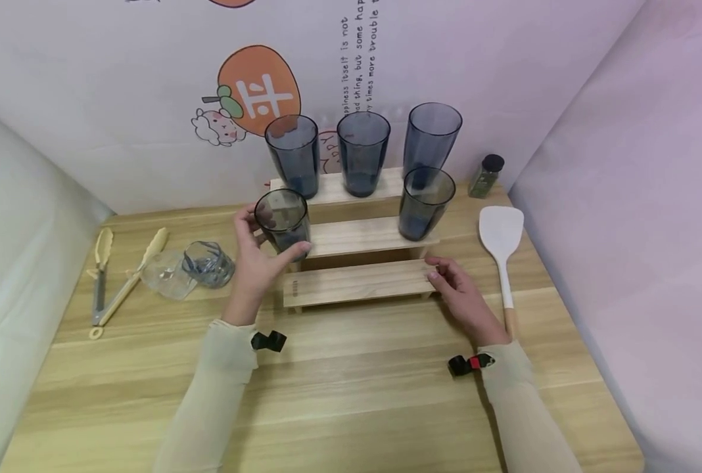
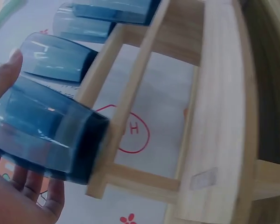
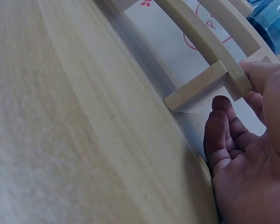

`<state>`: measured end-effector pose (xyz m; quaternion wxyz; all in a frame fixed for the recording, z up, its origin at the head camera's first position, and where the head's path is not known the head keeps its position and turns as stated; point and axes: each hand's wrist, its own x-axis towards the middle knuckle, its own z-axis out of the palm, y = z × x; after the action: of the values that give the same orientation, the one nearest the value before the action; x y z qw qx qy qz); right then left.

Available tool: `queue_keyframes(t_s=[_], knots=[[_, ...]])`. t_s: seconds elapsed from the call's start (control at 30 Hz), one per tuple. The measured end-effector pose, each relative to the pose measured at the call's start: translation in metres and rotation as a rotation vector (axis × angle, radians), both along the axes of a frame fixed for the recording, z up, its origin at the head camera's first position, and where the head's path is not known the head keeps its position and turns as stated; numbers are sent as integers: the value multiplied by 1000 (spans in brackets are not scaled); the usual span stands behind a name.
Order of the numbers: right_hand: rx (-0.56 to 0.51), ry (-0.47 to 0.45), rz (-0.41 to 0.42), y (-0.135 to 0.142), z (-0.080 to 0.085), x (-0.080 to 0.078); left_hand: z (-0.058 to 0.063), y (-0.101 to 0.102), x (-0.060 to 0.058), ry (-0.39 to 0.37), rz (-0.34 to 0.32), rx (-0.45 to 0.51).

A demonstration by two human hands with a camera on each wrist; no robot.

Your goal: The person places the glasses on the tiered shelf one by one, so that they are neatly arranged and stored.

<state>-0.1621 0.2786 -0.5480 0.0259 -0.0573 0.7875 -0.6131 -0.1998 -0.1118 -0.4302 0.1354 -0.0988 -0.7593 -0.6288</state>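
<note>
In the head view my left hand (image 1: 257, 266) holds a smoky blue drinking glass (image 1: 282, 226), thumb in front and fingers behind. That glass (image 2: 42, 126) stands upright at the left end of the middle step, its base at the board in the left wrist view. The three-step wooden rack (image 1: 359, 284) has its lowest board's right end gripped by my right hand (image 1: 465, 299). In the right wrist view my thumb lies on the board's end (image 3: 238, 84), with other fingers bent below. Another glass (image 1: 424, 207) stands on the middle step's right; three more, including a glass (image 1: 363, 154), occupy the top step.
Left of the rack lie tongs (image 1: 114, 299), a clear glass piece (image 1: 170, 274) and a small tumbler (image 1: 209, 266) with blue strips. A white spatula (image 1: 501, 236) and a dark-capped spice jar (image 1: 486, 176) are on the right. A printed cloth (image 1: 150, 118) hangs behind.
</note>
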Motion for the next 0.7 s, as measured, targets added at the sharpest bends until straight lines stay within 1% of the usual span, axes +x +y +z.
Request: queue_keyframes(t_s=[0.13, 0.27, 0.43, 0.53, 0.6, 0.7], knots=[[-2, 6, -2, 1, 1, 0, -1, 3, -2, 4, 16, 7], [1, 17, 8, 1, 0, -1, 3, 7, -4, -14, 12, 20], [5, 4, -8, 1, 1, 0, 21, 19, 1, -19, 0, 38], [4, 3, -15, 1, 2, 1, 28, 24, 4, -19, -3, 38], [0, -2, -13, 1, 2, 1, 27, 26, 3, -15, -3, 41], [-8, -6, -6, 0, 2, 0, 18, 24, -2, -8, 5, 41]])
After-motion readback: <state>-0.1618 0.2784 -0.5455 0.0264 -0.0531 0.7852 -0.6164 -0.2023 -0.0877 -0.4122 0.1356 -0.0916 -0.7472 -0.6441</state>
